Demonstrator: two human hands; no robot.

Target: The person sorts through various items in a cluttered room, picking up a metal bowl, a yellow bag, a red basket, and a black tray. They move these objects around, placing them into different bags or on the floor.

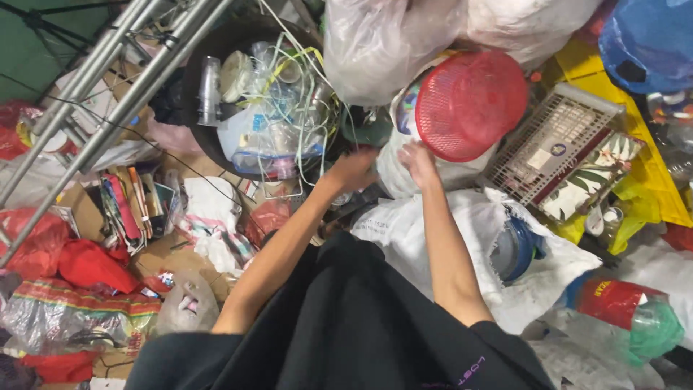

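Grey metal poles (108, 94) slant across the upper left corner, and everything else is placed from them. Behind them a dark green wall or sheet (29, 50) shows. Below the poles the floor is buried under flattened brown cardboard (166, 256) and red cloth (86, 263) (barely any bare floor is visible). Just right of the poles sits a round black bin (193, 115). Far to the right of the poles lies a yellow sheet (650, 166). The light is even and dim.

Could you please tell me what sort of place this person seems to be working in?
Probably a recycling or scrap sorting spot: a black bin stuffed with plastic cups and straps, filled white sacks, and a red plastic basket amid heaped bags.
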